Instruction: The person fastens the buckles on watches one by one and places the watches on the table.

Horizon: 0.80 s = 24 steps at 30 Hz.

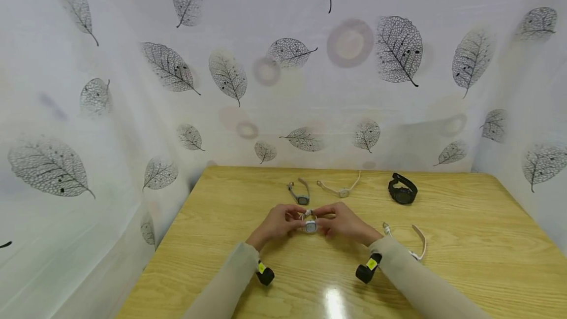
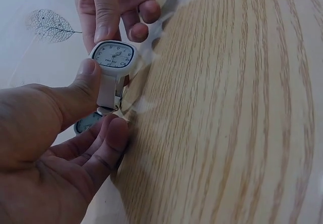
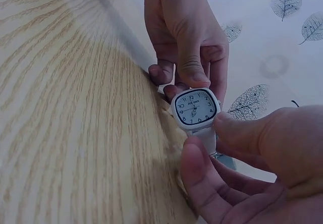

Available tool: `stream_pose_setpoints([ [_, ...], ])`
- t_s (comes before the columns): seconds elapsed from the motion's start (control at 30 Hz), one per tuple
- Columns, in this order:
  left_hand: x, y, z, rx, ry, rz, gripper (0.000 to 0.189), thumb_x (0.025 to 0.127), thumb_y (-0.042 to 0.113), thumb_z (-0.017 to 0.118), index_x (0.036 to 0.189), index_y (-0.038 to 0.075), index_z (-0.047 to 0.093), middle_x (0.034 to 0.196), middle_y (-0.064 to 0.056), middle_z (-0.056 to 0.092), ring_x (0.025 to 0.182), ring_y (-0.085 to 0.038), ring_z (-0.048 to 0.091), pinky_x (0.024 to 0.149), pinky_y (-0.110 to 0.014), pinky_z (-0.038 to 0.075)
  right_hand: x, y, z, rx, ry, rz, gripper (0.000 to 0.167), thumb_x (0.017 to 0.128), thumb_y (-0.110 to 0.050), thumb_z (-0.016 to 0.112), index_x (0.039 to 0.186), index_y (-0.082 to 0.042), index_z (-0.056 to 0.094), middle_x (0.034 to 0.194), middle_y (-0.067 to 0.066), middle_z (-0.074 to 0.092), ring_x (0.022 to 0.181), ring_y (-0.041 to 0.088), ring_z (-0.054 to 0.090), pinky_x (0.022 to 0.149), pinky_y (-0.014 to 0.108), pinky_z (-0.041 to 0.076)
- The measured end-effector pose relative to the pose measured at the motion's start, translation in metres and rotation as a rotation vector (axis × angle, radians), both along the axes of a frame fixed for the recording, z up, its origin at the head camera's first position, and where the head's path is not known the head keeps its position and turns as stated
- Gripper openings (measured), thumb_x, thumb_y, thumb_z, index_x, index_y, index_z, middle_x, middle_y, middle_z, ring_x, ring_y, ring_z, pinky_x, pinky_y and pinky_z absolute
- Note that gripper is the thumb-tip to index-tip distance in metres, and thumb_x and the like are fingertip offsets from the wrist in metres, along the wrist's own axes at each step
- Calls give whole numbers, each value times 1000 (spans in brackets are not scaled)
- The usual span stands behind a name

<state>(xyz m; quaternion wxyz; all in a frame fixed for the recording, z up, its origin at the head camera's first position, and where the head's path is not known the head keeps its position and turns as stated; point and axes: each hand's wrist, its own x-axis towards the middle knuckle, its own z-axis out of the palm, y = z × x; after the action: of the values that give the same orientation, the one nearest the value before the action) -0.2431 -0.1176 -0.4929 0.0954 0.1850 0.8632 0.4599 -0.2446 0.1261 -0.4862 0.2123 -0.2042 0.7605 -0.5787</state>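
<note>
A white wristwatch (image 1: 311, 227) with a rounded-square face is held between both hands near the middle of the table, its strap looped behind the face. My left hand (image 1: 278, 223) pinches it from the left; in the left wrist view the thumb lies at the edge of the watch case (image 2: 113, 57) and the fingers are by the strap's buckle end. From the right, my right hand (image 1: 344, 221) grips the watch, with thumb and fingertips at the case and strap in the right wrist view. The dial (image 3: 195, 107) faces up toward the cameras.
Just beyond the hands lies a grey-blue watch (image 1: 303, 200), with a pale-strapped watch (image 1: 343, 193) to its right. A black watch (image 1: 403, 196) stands farther right. Another white watch (image 1: 421, 241) is partly hidden by the right sleeve. A leaf-printed curtain (image 1: 283, 102) borders the wooden table (image 1: 478, 220).
</note>
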Motion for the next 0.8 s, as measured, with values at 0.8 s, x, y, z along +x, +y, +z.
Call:
stream_pose_setpoints([
  [0.8, -1, -3, -3, -48, 52, -8, 34, 90, 17, 82, 123, 9, 74, 98, -3, 71, 85, -14, 68, 74, -28, 57, -2, -8, -5, 130, 182, -30, 35, 97, -5, 70, 129, 8, 66, 126, 26, 67, 70, 22, 72, 54, 35, 59],
])
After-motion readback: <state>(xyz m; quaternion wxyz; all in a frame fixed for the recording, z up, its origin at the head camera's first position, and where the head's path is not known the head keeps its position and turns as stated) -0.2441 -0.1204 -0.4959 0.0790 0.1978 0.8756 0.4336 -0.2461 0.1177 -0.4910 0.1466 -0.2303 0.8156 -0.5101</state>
